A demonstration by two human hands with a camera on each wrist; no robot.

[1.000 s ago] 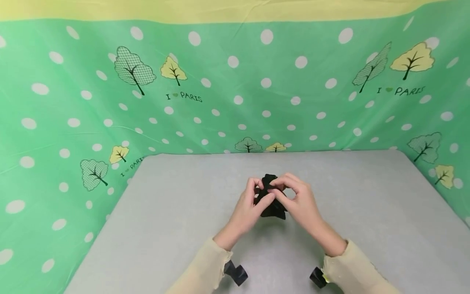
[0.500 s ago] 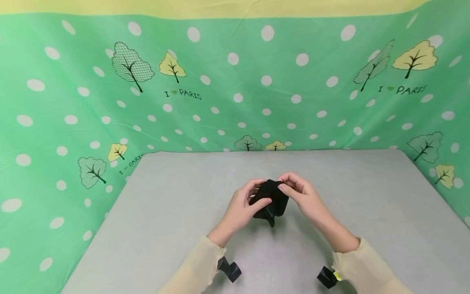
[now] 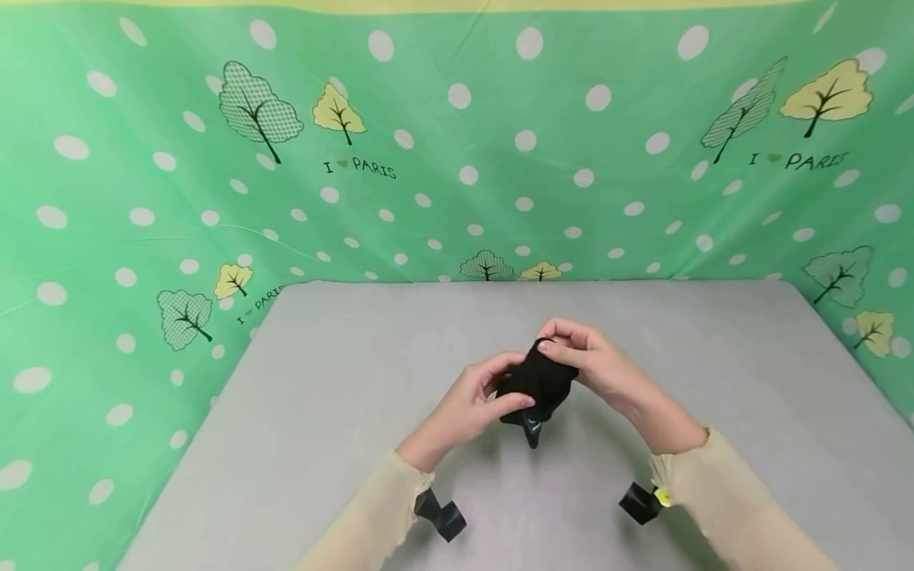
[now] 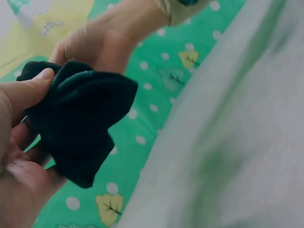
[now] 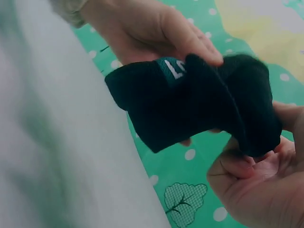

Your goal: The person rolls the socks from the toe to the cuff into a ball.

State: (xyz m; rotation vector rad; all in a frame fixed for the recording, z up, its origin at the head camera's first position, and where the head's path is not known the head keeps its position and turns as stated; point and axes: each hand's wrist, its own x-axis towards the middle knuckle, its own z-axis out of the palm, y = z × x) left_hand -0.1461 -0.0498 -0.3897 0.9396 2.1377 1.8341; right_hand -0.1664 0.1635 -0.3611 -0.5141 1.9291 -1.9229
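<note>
A bunched black sock [image 3: 548,387] is held up between both hands over the grey table. White letters on a teal band show on it in the right wrist view [image 5: 173,71], partly covered by a fold. My left hand [image 3: 467,406] grips the sock from the left, thumb [image 4: 34,90] on top and fingers beneath. My right hand [image 3: 610,371] pinches the far right end between thumb and fingers. Pointed cloth ends hang toward me, and the right wrist view shows the rounded end of the sock near the right palm [image 5: 266,185].
The grey tabletop [image 3: 343,381] spreads around both arms. A green dotted cloth [image 3: 428,159] with printed trees hangs behind it and along the sides. Small black devices [image 3: 450,521] [image 3: 639,503] stick out at the cuffs of the cream sleeves.
Both hands were close together, pinching the sock's middle; the right hand has moved to its far right end. The sock has turned and spread out, while the left hand keeps its grip.
</note>
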